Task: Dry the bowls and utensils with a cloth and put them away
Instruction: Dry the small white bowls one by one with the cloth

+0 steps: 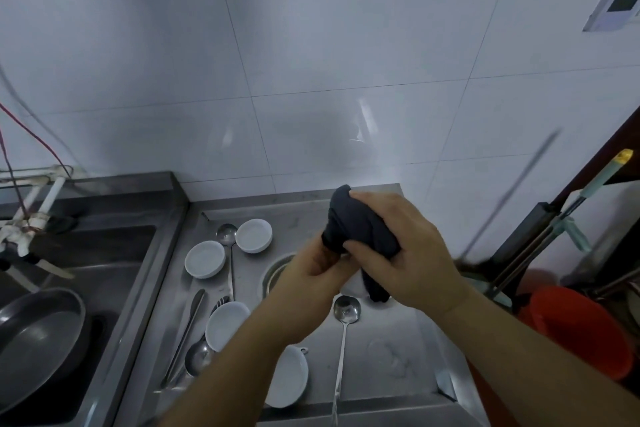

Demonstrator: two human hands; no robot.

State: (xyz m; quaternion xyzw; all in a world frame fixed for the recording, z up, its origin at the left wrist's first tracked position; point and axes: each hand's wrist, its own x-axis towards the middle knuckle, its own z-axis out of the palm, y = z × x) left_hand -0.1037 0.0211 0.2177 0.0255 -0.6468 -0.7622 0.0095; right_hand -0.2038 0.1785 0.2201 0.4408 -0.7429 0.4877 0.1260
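Both hands mid-frame: left hand & right hand, fingers curled round dark cloth, gripping it. Prob. rubbing something inside, hidden; keep grip firm over table.

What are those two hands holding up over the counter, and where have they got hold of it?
Both hold a dark cloth: right hand wrapped over its bunched top, left hand gripping the lower end. Anything inside is hidden.

a steel counter carries four white bowls, three ladles, a fork and one more long-handled utensil.
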